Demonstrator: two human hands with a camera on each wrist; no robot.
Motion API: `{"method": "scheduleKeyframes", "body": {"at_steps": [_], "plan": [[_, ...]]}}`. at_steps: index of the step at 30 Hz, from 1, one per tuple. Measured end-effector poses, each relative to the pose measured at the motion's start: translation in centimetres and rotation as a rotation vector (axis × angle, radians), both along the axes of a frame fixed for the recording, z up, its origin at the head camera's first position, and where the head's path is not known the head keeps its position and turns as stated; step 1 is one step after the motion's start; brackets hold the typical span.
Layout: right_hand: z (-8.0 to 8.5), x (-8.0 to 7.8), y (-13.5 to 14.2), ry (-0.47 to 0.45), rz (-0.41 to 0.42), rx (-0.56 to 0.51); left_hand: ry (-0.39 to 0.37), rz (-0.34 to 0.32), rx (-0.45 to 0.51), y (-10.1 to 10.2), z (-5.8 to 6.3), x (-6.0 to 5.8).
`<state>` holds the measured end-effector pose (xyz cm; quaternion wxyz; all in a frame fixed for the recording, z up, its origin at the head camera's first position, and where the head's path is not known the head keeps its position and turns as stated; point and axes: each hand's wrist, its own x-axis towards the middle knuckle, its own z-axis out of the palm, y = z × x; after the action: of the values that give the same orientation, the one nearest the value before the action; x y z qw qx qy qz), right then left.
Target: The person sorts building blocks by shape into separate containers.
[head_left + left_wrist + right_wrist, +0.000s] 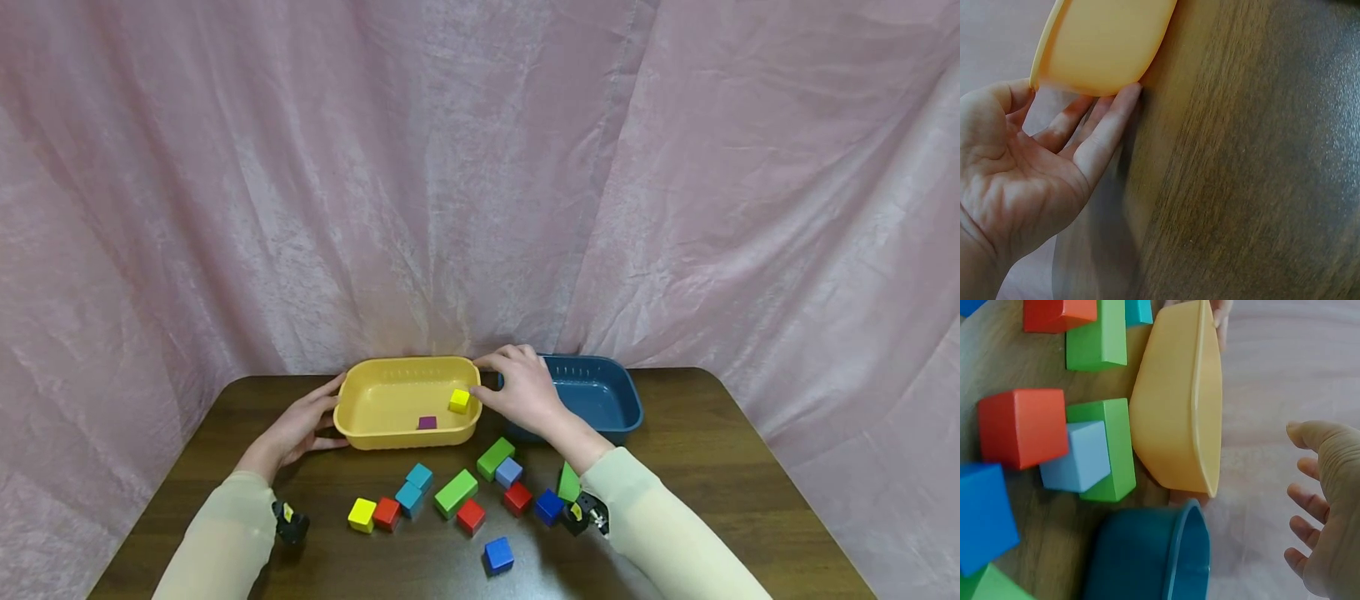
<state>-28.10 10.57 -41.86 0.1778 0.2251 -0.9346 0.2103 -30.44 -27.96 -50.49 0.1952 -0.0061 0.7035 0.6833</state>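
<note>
Yellow tray (405, 441) below centre; left end touched by the left hand (302, 422), fingers outstretched.
The right hand (525, 390) is held open; by uneven pushing, the blue tray (603, 402), centre-right, could be knocked.

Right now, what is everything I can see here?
Table: one, brown, foreground
Curtain: one, pink, behind table
Left tray: one, yellow, table's far edge
Right tray: one, blue, beside it
Tray blocks: two, yellow and purple, in left tray
Table blocks: twelve visible, three red, three green, two teal, two blue, one yellow, one periwinkle, in front
Wrist cameras: two, black, on wrists
Sleeves: two, pale, on forearms
Left grip: one, bare, touching left tray
Right grip: one, bare, near both trays
</note>
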Motion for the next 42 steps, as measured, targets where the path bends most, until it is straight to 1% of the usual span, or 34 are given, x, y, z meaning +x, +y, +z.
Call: {"method": "scheduleKeyframes", "body": {"at_steps": [11,19,23,32,42], "plan": [[0.7,1.6,2.2,0.026,0.024,0.015,0.007,-0.001,-0.002,0.0,-0.1,0.0],[0.7,3.5,3.8,-0.002,0.074,0.021,0.007,-0.004,0.0,0.1,-0.2,0.0],[0.5,4.4,4.5,0.009,0.087,0.031,0.004,-0.008,0.007,0.2,-0.1,0.0],[0.2,6.4,5.4,0.023,0.124,0.028,0.002,-0.01,0.012,0.4,-0.1,0.0],[0.0,7.8,5.5,0.041,0.177,0.023,0.001,-0.008,0.02,0.1,-0.3,0.0]]}}
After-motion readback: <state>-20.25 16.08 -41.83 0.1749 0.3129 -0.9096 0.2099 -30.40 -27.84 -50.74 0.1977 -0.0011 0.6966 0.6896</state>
